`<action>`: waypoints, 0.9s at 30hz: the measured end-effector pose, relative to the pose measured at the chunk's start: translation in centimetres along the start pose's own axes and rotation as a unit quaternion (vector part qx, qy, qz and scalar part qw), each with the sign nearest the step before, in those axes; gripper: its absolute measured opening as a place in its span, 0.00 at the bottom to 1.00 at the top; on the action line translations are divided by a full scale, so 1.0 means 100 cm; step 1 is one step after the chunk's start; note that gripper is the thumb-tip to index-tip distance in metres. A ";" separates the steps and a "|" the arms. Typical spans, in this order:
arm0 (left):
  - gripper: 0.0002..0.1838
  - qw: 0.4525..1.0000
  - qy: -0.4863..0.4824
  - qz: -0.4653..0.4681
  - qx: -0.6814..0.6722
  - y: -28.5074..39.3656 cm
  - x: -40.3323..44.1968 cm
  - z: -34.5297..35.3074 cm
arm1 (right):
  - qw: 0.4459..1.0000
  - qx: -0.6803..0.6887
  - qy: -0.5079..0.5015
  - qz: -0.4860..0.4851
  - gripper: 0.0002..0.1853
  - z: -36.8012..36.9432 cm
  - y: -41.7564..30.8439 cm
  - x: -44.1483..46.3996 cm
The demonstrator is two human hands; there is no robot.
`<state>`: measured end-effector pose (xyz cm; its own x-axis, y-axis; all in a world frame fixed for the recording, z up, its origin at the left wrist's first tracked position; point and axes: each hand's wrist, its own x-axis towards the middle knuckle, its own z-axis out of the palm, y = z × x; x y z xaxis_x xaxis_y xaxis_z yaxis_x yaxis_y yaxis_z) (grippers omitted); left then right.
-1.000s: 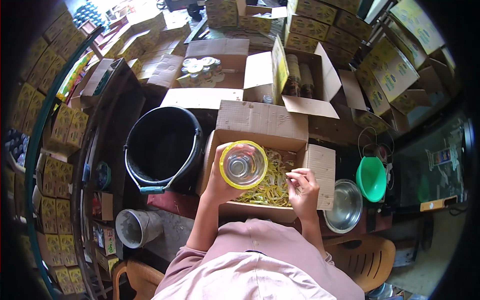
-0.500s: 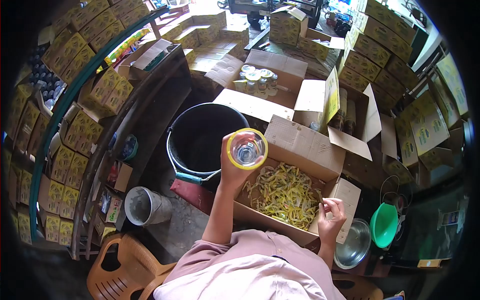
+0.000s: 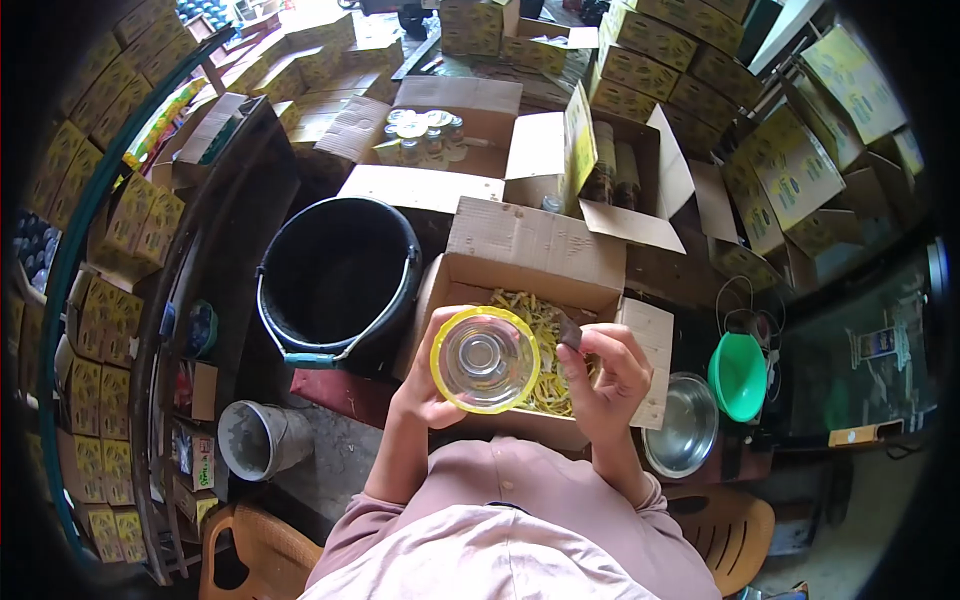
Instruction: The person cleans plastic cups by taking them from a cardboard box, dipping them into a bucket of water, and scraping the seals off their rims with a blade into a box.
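Observation:
My left hand [image 3: 420, 385] is wrapped round a clear jar [image 3: 487, 372] with a yellow rim. The jar's round opening faces up at me, and I see no contents in it. Close beside it, my right hand [image 3: 612, 385] pinches a small dark brown piece [image 3: 570, 334] between thumb and fingers; its exact kind I cannot make out. Beneath both hands stands an open cardboard box [image 3: 535, 240] holding a heap of yellow-green paper-like strips [image 3: 545, 392], partly hidden by the jar and hands.
A black bucket [image 3: 340, 290] with its handle stands left of the box, a grey pail [image 3: 262, 440] further left. To the right are a metal bowl [image 3: 682, 425] and a green basin [image 3: 738, 377]. Behind, an open carton [image 3: 460, 95] holds several lidded jars. Stacked yellow cartons [image 3: 640, 65] surround the workplace.
The jar in my left hand has come down and nearer to my body. My right hand has risen from the box's right side towards the jar. The camera view has shifted too.

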<state>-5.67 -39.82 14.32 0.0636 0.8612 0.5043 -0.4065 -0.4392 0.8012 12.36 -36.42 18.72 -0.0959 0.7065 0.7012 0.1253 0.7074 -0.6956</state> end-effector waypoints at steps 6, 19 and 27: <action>0.44 0.995 -0.023 0.034 0.091 -0.003 0.000 0.003 | 0.999 -0.023 -0.003 -0.027 0.10 0.001 -0.012 -0.007; 0.45 0.992 -0.052 0.004 0.112 -0.007 0.007 0.011 | 0.997 -0.057 0.003 -0.058 0.11 -0.002 -0.009 -0.006; 0.45 0.987 -0.111 -0.050 0.109 -0.007 0.012 0.009 | 0.995 -0.064 -0.012 -0.069 0.11 -0.006 -0.001 0.000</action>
<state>-4.52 -38.69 14.66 0.3012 0.8362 0.4584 -0.1848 -0.4204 0.8883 12.90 -36.53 18.91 -0.1449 0.6040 0.7837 0.2342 0.7905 -0.5659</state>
